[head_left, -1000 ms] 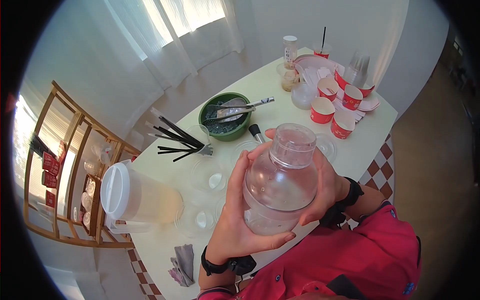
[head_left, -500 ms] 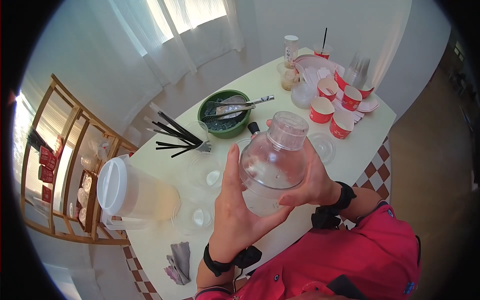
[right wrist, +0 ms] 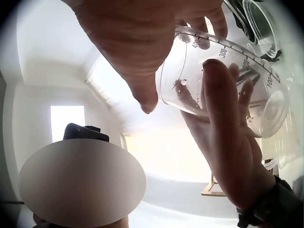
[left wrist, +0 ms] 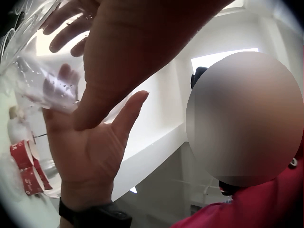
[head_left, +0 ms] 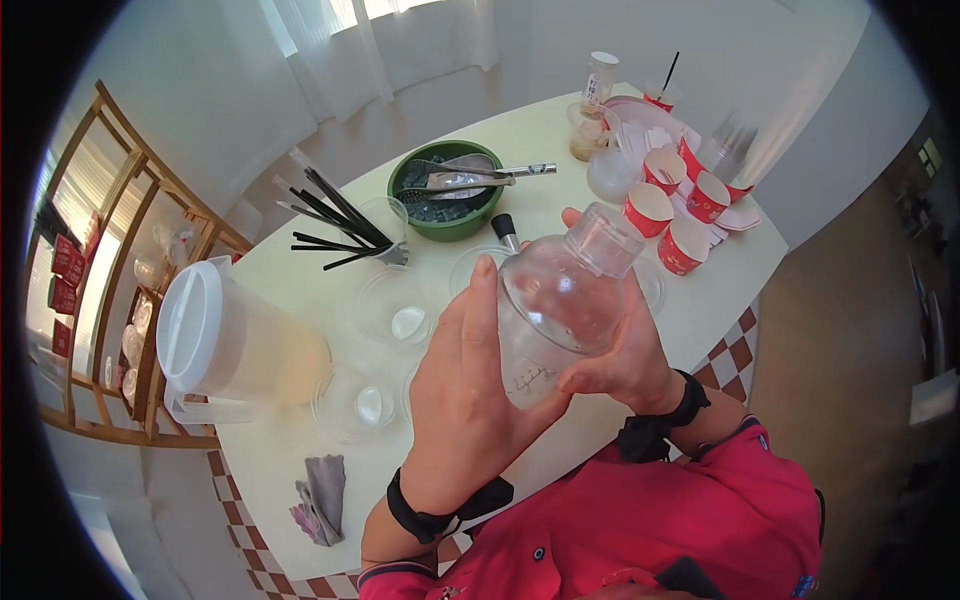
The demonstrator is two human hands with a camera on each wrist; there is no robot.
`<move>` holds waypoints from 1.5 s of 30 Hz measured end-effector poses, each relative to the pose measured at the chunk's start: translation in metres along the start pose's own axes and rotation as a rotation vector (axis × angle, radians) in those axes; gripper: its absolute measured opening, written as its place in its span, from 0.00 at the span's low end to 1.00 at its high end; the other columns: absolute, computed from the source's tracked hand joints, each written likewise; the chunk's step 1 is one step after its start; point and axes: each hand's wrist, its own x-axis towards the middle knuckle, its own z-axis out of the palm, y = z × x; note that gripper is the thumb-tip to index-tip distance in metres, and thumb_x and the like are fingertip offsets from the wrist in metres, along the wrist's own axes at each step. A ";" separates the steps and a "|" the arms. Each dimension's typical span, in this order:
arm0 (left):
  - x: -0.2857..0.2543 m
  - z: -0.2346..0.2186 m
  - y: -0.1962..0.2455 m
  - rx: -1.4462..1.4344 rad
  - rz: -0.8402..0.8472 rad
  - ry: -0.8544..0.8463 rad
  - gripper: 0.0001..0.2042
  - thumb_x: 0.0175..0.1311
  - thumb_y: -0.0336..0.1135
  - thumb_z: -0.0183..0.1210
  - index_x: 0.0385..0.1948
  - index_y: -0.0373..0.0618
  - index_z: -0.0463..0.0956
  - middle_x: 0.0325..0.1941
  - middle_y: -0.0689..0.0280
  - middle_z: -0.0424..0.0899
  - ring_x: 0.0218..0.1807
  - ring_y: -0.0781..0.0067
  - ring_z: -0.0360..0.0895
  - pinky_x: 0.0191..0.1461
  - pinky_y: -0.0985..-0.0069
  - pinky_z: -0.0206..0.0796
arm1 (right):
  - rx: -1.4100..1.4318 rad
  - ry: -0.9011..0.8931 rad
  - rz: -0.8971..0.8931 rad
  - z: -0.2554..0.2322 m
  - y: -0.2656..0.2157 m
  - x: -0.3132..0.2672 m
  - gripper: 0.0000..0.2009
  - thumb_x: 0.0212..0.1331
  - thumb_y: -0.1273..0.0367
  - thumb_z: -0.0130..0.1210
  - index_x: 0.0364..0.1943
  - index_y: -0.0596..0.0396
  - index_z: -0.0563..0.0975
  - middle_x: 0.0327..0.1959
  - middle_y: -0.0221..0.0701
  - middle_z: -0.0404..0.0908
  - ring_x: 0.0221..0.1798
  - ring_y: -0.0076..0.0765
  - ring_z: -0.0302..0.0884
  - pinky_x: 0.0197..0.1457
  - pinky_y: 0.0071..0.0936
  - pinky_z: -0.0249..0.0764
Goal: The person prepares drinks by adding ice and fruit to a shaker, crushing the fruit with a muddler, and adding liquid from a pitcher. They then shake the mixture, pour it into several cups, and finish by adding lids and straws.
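Both hands hold a clear plastic cocktail shaker [head_left: 560, 300], tilted with its cap [head_left: 605, 240] toward the right. My left hand [head_left: 460, 390] grips the lower cup, thumb curved along the near side and fingers up the left. My right hand [head_left: 630, 350] is wrapped round the other side, near the domed top, its thumb close to the left one. In the right wrist view, printed measuring marks run along the graduated cup [right wrist: 223, 76], and the left fingers [right wrist: 221, 90] lie against its wall. Droplets cling to the plastic; no drink shows in it.
A lidded pitcher of pale liquid [head_left: 250, 340] stands left, near black straws [head_left: 345, 230] in a clear cup. Behind are a green bowl [head_left: 450, 225] of ice with utensils and several red paper cups [head_left: 685, 245]. Clear plastic cups [head_left: 395, 300] and a grey cloth [head_left: 320, 500] lie nearer.
The shaker has tipped from nearly upright so its cap leans right, and the measuring marks now show. Both hands stay on it. The head view has shifted a little.
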 end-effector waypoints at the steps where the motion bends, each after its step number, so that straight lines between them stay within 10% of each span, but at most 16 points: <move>1: 0.000 0.001 0.000 -0.039 -0.017 -0.013 0.57 0.42 0.40 0.79 0.74 0.34 0.50 0.57 0.47 0.76 0.53 0.49 0.80 0.48 0.64 0.77 | 0.010 0.036 0.023 0.001 -0.001 0.000 0.64 0.38 0.65 0.82 0.77 0.55 0.44 0.72 0.41 0.62 0.75 0.42 0.62 0.77 0.43 0.60; 13: 0.002 -0.013 -0.001 -0.403 -0.045 -0.216 0.60 0.38 0.38 0.82 0.75 0.35 0.49 0.67 0.47 0.70 0.63 0.50 0.77 0.61 0.62 0.73 | -0.077 -0.368 -0.220 -0.037 0.006 0.004 0.65 0.27 0.66 0.85 0.75 0.56 0.50 0.72 0.45 0.63 0.70 0.44 0.69 0.71 0.44 0.69; 27: 0.000 0.005 -0.001 -0.212 -0.009 -0.061 0.57 0.35 0.34 0.80 0.74 0.36 0.54 0.61 0.48 0.73 0.56 0.47 0.78 0.53 0.62 0.74 | 0.008 0.189 0.018 -0.004 0.003 -0.015 0.70 0.27 0.64 0.86 0.77 0.56 0.44 0.74 0.44 0.60 0.74 0.45 0.63 0.76 0.44 0.62; 30: -0.002 0.000 0.000 -0.372 -0.059 -0.170 0.59 0.39 0.39 0.82 0.74 0.33 0.49 0.76 0.44 0.60 0.66 0.44 0.73 0.65 0.61 0.72 | -0.002 -0.065 -0.127 -0.024 0.009 -0.016 0.69 0.27 0.64 0.86 0.76 0.56 0.46 0.72 0.47 0.61 0.71 0.46 0.67 0.71 0.45 0.68; 38: -0.001 -0.010 -0.003 -0.704 -0.015 -0.319 0.60 0.39 0.39 0.82 0.75 0.33 0.48 0.76 0.44 0.59 0.69 0.46 0.72 0.64 0.62 0.72 | -0.041 -0.486 -0.328 -0.041 0.001 -0.002 0.72 0.24 0.63 0.87 0.77 0.54 0.43 0.73 0.53 0.57 0.70 0.50 0.69 0.68 0.48 0.74; 45: -0.005 0.001 0.001 -0.200 0.036 -0.125 0.56 0.38 0.38 0.81 0.72 0.34 0.54 0.69 0.46 0.69 0.63 0.47 0.77 0.60 0.63 0.75 | 0.001 0.124 -0.072 -0.008 0.003 -0.027 0.75 0.24 0.64 0.87 0.78 0.53 0.39 0.74 0.46 0.58 0.74 0.47 0.63 0.75 0.48 0.63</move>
